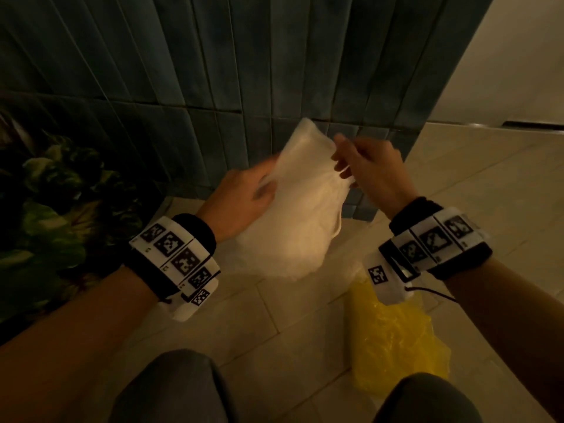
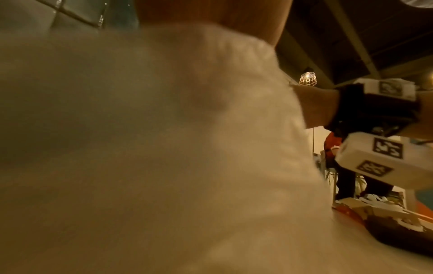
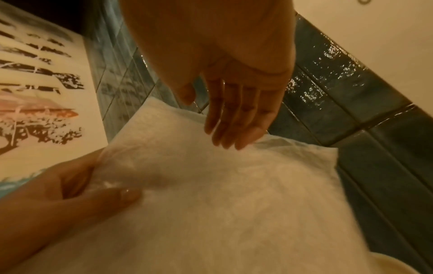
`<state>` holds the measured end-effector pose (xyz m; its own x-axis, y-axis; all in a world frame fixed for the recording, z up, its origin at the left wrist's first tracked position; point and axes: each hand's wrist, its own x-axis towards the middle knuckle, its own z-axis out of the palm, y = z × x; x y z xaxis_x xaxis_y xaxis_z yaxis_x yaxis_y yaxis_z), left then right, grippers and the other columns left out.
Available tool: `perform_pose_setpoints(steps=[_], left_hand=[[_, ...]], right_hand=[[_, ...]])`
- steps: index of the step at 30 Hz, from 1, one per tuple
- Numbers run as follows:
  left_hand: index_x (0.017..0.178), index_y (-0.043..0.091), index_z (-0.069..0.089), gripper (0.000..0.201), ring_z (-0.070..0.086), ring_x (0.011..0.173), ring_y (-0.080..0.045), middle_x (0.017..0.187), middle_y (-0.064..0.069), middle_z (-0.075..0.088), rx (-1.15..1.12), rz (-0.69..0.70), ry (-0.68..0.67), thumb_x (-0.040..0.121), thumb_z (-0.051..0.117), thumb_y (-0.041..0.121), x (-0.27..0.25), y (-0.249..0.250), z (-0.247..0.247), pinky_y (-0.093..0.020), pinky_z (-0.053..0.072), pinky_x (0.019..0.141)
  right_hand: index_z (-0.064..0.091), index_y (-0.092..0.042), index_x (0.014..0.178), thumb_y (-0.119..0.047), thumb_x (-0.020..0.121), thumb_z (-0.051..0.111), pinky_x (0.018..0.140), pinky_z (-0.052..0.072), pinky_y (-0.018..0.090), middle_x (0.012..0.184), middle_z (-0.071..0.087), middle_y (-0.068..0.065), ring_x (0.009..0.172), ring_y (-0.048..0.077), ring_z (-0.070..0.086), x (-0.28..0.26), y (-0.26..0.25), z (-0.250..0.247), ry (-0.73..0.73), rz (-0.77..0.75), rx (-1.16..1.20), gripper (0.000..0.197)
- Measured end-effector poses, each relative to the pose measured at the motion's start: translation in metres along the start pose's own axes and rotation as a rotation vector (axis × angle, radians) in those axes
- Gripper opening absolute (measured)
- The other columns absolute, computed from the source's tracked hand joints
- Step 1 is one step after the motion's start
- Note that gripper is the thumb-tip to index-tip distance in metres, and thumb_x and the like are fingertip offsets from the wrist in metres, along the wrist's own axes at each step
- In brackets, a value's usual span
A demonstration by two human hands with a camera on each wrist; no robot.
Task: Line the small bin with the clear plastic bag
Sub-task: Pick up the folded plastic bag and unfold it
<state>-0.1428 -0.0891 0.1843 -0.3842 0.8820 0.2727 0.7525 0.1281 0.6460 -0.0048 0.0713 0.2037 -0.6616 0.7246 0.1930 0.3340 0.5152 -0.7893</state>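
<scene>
- I see the clear plastic bag (image 1: 300,206) held up in the air between both hands, in front of the dark tiled wall (image 1: 213,71) and above the pale floor tiles (image 1: 274,315).
- My left hand (image 1: 241,193) grips the bag's left edge; from the right wrist view its thumb (image 3: 117,194) lies on the near face, with the other fingers curled behind the film.
- My right hand (image 1: 369,169) is at the bag's upper right edge. Its fingers (image 3: 232,115) lie close together and nearly straight, tips at the rim; I cannot tell whether they pinch the film.
- A crumpled yellow bag (image 1: 393,337) lies on the floor below my right wrist.
- The small bin is not something I can make out.
- Leafy greenery (image 1: 55,190) sits at the left.
</scene>
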Motion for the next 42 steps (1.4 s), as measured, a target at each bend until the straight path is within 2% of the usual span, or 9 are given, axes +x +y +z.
perform_pose_setpoints(steps=[4, 7, 13, 19, 24, 29, 35, 39, 42], left_hand=[[0.144, 0.031, 0.027, 0.053, 0.057, 0.116, -0.023, 0.131, -0.008, 0.058, 0.149, 0.061, -0.063, 0.097, 0.045, 0.017, -0.001, 0.008, 0.001, -0.034, 0.045, 0.100], [0.145, 0.035, 0.018, 0.060, 0.055, 0.118, -0.024, 0.145, -0.004, 0.044, 0.272, 0.127, -0.118, 0.096, 0.043, 0.013, -0.007, 0.014, 0.009, -0.031, 0.046, 0.095], [0.141, 0.053, 0.004, 0.059, 0.034, 0.138, -0.014, 0.157, 0.014, 0.016, 0.158, 0.147, -0.192, 0.090, 0.032, 0.058, -0.017, 0.014, 0.019, -0.045, 0.039, 0.107], [0.126, 0.053, 0.033, 0.031, 0.027, 0.141, -0.010, 0.152, 0.010, 0.030, -0.372, -0.212, 0.034, 0.096, 0.034, 0.046, -0.019, -0.005, -0.005, -0.039, 0.021, 0.118], [0.145, 0.036, 0.023, 0.067, 0.030, 0.138, -0.009, 0.153, 0.009, 0.026, -0.355, -0.276, 0.073, 0.087, 0.054, 0.048, 0.001, -0.009, -0.018, -0.038, 0.024, 0.116], [0.143, 0.048, 0.013, 0.094, 0.029, 0.140, -0.012, 0.154, 0.011, 0.023, -0.452, -0.216, 0.001, 0.069, 0.069, 0.060, 0.031, -0.010, -0.027, -0.050, 0.028, 0.114], [0.144, 0.042, -0.014, 0.128, 0.039, 0.132, -0.014, 0.153, -0.001, 0.028, -0.591, -0.297, 0.071, 0.060, 0.082, 0.037, 0.054, -0.006, -0.036, -0.041, 0.034, 0.109], [0.146, 0.033, 0.016, 0.103, 0.053, 0.116, -0.012, 0.135, 0.004, 0.049, -0.581, -0.291, -0.077, 0.068, 0.080, 0.019, 0.057, 0.004, -0.024, -0.027, 0.051, 0.091], [0.142, 0.022, 0.032, 0.084, 0.052, 0.109, -0.011, 0.127, 0.004, 0.052, -0.432, -0.290, -0.100, 0.072, 0.078, 0.021, 0.057, 0.011, -0.014, -0.019, 0.044, 0.080]], right_hand=[[0.059, -0.011, 0.115, -0.073, 0.083, 0.033, 0.071, 0.060, 0.037, 0.098, 0.069, 0.008, 0.082, 0.020, 0.070, 0.012, -0.026, 0.006, -0.139, 0.254, 0.217, 0.074], [0.046, -0.016, 0.134, -0.082, 0.070, 0.041, 0.070, 0.061, 0.038, 0.115, 0.064, 0.009, 0.090, 0.022, 0.069, 0.014, -0.037, 0.011, -0.244, 0.325, 0.325, 0.092], [0.051, -0.009, 0.128, -0.015, 0.089, 0.059, 0.083, 0.057, 0.035, 0.115, 0.062, 0.012, 0.099, 0.023, 0.064, 0.013, -0.036, 0.003, -0.242, 0.131, 0.313, 0.041], [0.059, -0.005, 0.111, -0.001, 0.092, 0.048, 0.087, 0.051, 0.029, 0.098, 0.064, 0.007, 0.094, 0.017, 0.063, 0.010, -0.050, -0.034, -0.164, -0.075, 0.603, 0.023], [0.061, -0.010, 0.091, 0.007, 0.088, 0.043, 0.069, 0.054, 0.022, 0.077, 0.068, -0.002, 0.073, 0.011, 0.066, 0.008, -0.071, -0.054, -0.252, -0.212, 0.712, 0.025], [0.061, -0.011, 0.085, 0.011, 0.086, 0.038, 0.063, 0.054, 0.021, 0.069, 0.069, -0.006, 0.068, 0.009, 0.066, 0.004, -0.080, -0.063, -0.248, -0.277, 0.743, 0.033], [0.066, -0.019, 0.085, -0.006, 0.086, 0.055, 0.069, 0.055, 0.025, 0.077, 0.069, -0.004, 0.074, 0.012, 0.066, -0.004, -0.061, -0.061, -0.231, -0.256, 0.670, 0.017], [0.070, -0.022, 0.077, -0.019, 0.076, 0.064, 0.067, 0.056, 0.022, 0.075, 0.070, -0.007, 0.072, 0.009, 0.066, -0.009, -0.054, -0.055, -0.243, -0.251, 0.671, 0.008], [0.074, -0.025, 0.073, -0.020, 0.074, 0.064, 0.065, 0.055, 0.021, 0.073, 0.071, -0.007, 0.071, 0.007, 0.067, -0.008, -0.050, -0.057, -0.267, -0.234, 0.667, 0.011]])
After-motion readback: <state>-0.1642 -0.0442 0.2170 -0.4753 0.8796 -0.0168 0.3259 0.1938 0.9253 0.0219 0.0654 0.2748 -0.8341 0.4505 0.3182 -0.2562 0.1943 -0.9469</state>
